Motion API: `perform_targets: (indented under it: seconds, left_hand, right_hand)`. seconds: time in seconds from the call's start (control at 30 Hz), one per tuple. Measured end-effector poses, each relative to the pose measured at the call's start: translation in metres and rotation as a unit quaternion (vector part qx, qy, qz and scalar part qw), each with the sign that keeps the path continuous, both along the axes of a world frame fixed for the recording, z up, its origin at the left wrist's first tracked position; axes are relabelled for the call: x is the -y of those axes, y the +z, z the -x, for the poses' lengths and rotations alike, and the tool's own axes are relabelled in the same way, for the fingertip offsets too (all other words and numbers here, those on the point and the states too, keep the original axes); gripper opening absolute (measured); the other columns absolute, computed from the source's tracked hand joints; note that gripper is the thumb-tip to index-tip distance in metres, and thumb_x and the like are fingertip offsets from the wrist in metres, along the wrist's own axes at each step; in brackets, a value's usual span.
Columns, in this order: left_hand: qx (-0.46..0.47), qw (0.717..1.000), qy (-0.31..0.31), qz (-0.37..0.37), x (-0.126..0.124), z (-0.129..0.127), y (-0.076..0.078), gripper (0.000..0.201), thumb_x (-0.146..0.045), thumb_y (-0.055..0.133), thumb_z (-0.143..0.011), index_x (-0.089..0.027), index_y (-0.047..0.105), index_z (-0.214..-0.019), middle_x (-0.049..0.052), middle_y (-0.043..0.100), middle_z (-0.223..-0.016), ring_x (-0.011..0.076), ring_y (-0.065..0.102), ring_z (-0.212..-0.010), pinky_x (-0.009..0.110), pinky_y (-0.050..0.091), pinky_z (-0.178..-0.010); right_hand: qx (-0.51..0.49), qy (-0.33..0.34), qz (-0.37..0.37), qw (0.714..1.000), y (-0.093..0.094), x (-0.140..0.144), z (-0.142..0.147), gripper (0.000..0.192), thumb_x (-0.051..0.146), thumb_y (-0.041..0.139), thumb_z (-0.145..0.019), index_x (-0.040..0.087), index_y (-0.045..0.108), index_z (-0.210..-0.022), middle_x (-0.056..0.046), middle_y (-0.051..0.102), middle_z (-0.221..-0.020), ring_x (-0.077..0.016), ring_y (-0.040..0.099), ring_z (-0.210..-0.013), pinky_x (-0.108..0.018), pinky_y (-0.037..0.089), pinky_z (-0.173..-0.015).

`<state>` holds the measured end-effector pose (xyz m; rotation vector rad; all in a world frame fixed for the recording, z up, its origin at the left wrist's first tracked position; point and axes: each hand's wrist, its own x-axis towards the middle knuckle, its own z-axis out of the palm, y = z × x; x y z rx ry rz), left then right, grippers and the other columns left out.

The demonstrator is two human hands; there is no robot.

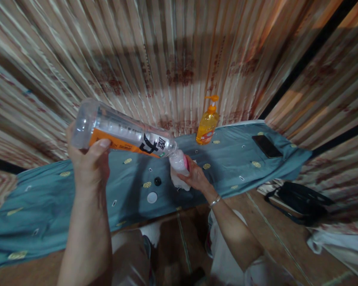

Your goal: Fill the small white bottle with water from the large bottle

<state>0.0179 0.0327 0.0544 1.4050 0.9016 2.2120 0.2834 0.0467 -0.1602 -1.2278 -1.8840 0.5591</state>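
Clear plastic bottle with an orange label (123, 137), tipped neck-down in the left hand (88, 159), whose grip wraps its base. Its mouth meets one small white-and-pink bottle (179, 169), clasped by the right hand (197, 176); contents possibly flowing, too blurred to tell. Just before that small bottle, on the teal cloth-covered tabletop (47, 206), lie two round caps, one black (157, 181), one white (152, 197). Beyond it stands one orange pump bottle (207, 125).

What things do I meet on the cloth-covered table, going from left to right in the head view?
Left hand gripping the big clear bottle → white cap → right hand holding the small bottle → orange pump bottle → black phone.
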Motion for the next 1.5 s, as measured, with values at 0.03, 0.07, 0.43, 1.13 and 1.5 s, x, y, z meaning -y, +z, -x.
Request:
perform_targets:
  seconds: [0.03, 0.07, 0.43, 1.13, 1.5]
  left_hand:
    - [0.001, 1.000, 0.004, -0.001, 0.000, 0.000, 0.000, 0.078, -0.045, 0.095, -0.041, -0.025, 0.068, -0.112, -0.001, 0.067, -0.090, 0.0184, 0.062, -0.080, 0.038, 0.052, -0.088]
    - [0.001, 1.000, 0.005, -0.001, 0.000, 0.000, -0.001, 0.076, -0.045, 0.095, -0.041, -0.025, 0.068, -0.110, -0.001, 0.067, -0.090, 0.0187, 0.063, -0.081, 0.038, 0.052, -0.089]
    - [-0.031, 0.999, 0.016, 0.000, -0.011, 0.009, -0.006, 0.076, -0.055, 0.094, -0.043, -0.026, 0.066, -0.108, 0.001, 0.070, -0.102, 0.0228, 0.069, -0.094, 0.043, 0.055, -0.096]
    - [-0.078, 0.996, -0.033, -0.023, -0.032, 0.011, 0.007, 0.085, -0.060, 0.101, -0.038, -0.024, 0.062, -0.105, 0.000, 0.067, -0.097, 0.0233, 0.070, -0.093, 0.047, 0.055, -0.100]
    - [-0.119, 0.992, -0.022, -0.043, -0.041, 0.014, 0.007, 0.092, -0.069, 0.099, -0.038, -0.023, 0.061, -0.109, -0.002, 0.062, -0.095, 0.0245, 0.069, -0.100, 0.052, 0.050, -0.110]
  right_hand:
    - [-0.001, 0.000, 0.002, 1.000, 0.000, 0.000, 0.000, 0.090, 0.033, 0.083, -0.081, 0.014, 0.042, -0.159, -0.022, 0.067, -0.146, -0.0362, 0.067, -0.133, -0.052, 0.055, -0.112]
    - [-0.001, 0.001, 0.003, 1.000, 0.001, 0.000, 0.000, 0.090, 0.033, 0.083, -0.081, 0.014, 0.042, -0.159, -0.022, 0.067, -0.146, -0.0363, 0.067, -0.133, -0.053, 0.055, -0.112]
    - [-0.004, -0.005, 0.006, 1.000, 0.001, 0.000, 0.000, 0.089, 0.035, 0.082, -0.082, 0.016, 0.042, -0.159, -0.022, 0.068, -0.143, -0.0366, 0.069, -0.130, -0.052, 0.056, -0.109]
    - [-0.004, -0.011, 0.017, 1.000, 0.000, -0.002, -0.002, 0.090, 0.037, 0.083, -0.082, 0.013, 0.042, -0.158, -0.023, 0.069, -0.142, -0.0373, 0.069, -0.129, -0.052, 0.056, -0.109]
    - [-0.007, -0.014, 0.018, 1.000, -0.003, -0.003, 0.000, 0.091, 0.037, 0.083, -0.081, 0.012, 0.042, -0.158, -0.024, 0.068, -0.143, -0.0380, 0.068, -0.132, -0.052, 0.056, -0.110]
